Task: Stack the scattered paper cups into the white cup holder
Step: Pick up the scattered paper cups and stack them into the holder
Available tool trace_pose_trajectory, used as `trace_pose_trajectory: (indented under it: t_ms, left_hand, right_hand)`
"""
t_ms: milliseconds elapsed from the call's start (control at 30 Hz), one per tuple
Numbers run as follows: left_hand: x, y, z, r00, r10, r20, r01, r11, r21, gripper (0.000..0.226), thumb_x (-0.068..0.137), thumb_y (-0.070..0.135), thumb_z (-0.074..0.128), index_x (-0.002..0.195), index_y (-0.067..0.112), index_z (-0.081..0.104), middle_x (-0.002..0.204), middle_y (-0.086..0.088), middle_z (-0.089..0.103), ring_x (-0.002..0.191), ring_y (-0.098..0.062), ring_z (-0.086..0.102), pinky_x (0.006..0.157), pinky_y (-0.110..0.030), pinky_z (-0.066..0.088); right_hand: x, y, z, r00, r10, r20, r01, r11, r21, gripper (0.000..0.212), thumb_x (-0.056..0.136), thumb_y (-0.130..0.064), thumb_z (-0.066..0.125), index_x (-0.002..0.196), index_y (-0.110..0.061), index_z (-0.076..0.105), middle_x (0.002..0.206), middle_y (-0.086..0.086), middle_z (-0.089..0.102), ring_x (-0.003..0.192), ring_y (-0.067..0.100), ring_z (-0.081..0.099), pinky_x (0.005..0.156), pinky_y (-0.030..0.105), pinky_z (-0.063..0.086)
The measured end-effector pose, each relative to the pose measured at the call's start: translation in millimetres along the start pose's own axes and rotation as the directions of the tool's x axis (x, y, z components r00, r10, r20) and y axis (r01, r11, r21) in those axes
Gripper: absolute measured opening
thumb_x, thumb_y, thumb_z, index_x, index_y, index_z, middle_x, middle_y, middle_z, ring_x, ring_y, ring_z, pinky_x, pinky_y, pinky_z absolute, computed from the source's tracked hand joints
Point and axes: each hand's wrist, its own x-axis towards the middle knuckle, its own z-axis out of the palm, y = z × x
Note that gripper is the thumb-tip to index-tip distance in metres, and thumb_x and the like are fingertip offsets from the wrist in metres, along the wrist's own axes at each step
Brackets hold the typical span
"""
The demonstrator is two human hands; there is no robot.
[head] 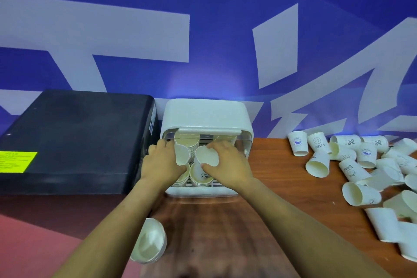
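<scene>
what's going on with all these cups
A person is loading paper cups into the white cup holder that stands against the blue wall. The right hand grips a cup over the stacks already inside, and the left hand holds another cup beside it. Many loose cups still lie scattered on the wooden table to the right, and one lone cup lies near the front edge.

Both arms reach forward, hands side by side.
Left hand (163,162) and right hand (228,162) each have fingers curled in a grip.
</scene>
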Motion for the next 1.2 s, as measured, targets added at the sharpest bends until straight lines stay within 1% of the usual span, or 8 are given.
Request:
trace_pose_trajectory:
  t_ms: [133,233,333,600,800,967,1067,1200]
  left_hand:
    - [4.1,-3.7,8.8,1.0,-0.005,0.025,0.005,1.0,0.005,0.061,0.08,0.042,0.065,0.131,0.016,0.043,0.129,-0.005,0.044,0.117,-0.029,0.042,0.091,-0.038,0.043]
    - [7.3,-5.9,14.7,0.999,-0.012,0.039,0.011,1.0,0.024,0.064,0.081,0.042,0.065,0.133,0.015,0.041,0.13,-0.006,0.043,0.119,-0.029,0.042,0.092,-0.038,0.043]
    - [10.6,-8.0,20.5,0.999,-0.012,0.052,0.008,0.998,0.063,0.061,0.082,0.045,0.064,0.132,0.016,0.042,0.13,-0.005,0.043,0.118,-0.028,0.042,0.093,-0.037,0.042]
    - [17.9,-13.9,39.4,0.994,-0.002,0.11,-0.014,0.99,0.142,0.072,0.078,0.045,0.07,0.135,0.016,0.038,0.134,-0.003,0.04,0.121,-0.027,0.04,0.094,-0.037,0.042]
    - [20.7,-16.9,47.7,0.987,-0.011,0.16,-0.01,0.992,0.126,0.081,0.075,0.052,0.071,0.14,0.018,0.035,0.136,-0.003,0.04,0.123,-0.028,0.04,0.097,-0.04,0.04]
    - [22.4,-17.4,43.8,0.98,-0.026,0.198,0.0,0.991,0.134,0.085,0.077,0.05,0.07,0.144,0.017,0.029,0.142,-0.003,0.037,0.129,-0.028,0.037,0.101,-0.041,0.038]
    - [18.4,-16.5,36.1,0.982,-0.019,0.19,0.0,0.995,0.098,0.079,0.081,0.044,0.068,0.145,0.018,0.03,0.145,-0.002,0.036,0.131,-0.028,0.036,0.103,-0.042,0.037]
    - [6.2,-7.9,21.7,0.991,0.025,0.13,-0.03,0.999,0.04,0.059,0.087,0.042,0.059,0.139,0.023,0.04,0.141,-0.002,0.043,0.126,-0.027,0.043,0.101,-0.041,0.04]
  right_hand:
    - [5.5,3.2,9.2,1.0,-0.001,0.013,0.002,0.998,-0.059,0.054,0.082,-0.046,0.061,0.131,-0.029,0.047,0.134,-0.008,0.045,0.125,0.013,0.044,0.099,0.031,0.028]
    - [9.0,5.1,15.8,0.999,0.005,0.033,-0.003,0.999,-0.043,0.054,0.082,-0.046,0.061,0.131,-0.029,0.047,0.134,-0.008,0.045,0.124,0.015,0.045,0.095,0.029,0.034]
    - [12.5,6.3,21.0,0.999,0.009,0.05,-0.008,1.0,-0.029,0.055,0.082,-0.046,0.062,0.132,-0.028,0.047,0.136,-0.006,0.044,0.124,0.017,0.046,0.094,0.032,0.042]
    - [15.4,12.7,34.6,0.993,0.039,0.11,-0.029,0.996,-0.085,0.063,0.08,-0.047,0.064,0.136,-0.029,0.041,0.139,-0.005,0.044,0.129,0.017,0.041,0.1,0.034,0.037]
    - [14.5,16.5,44.3,0.983,0.06,0.175,-0.047,0.996,-0.075,0.066,0.079,-0.048,0.065,0.137,-0.029,0.038,0.139,-0.003,0.045,0.129,0.02,0.041,0.098,0.036,0.039]
    - [15.2,18.5,43.0,0.982,0.055,0.182,-0.044,0.997,-0.066,0.067,0.081,-0.047,0.064,0.139,-0.029,0.037,0.14,-0.002,0.048,0.127,0.022,0.044,0.098,0.037,0.041]
    - [13.1,20.3,36.4,0.982,0.055,0.18,-0.047,0.998,-0.048,0.067,0.083,-0.046,0.063,0.141,-0.029,0.035,0.141,-0.002,0.047,0.127,0.02,0.045,0.1,0.035,0.041]
    - [3.3,26.3,19.1,0.984,0.068,0.165,-0.066,0.998,-0.02,0.061,0.086,-0.043,0.059,0.141,-0.03,0.036,0.142,-0.004,0.046,0.127,0.016,0.046,0.098,0.033,0.041]
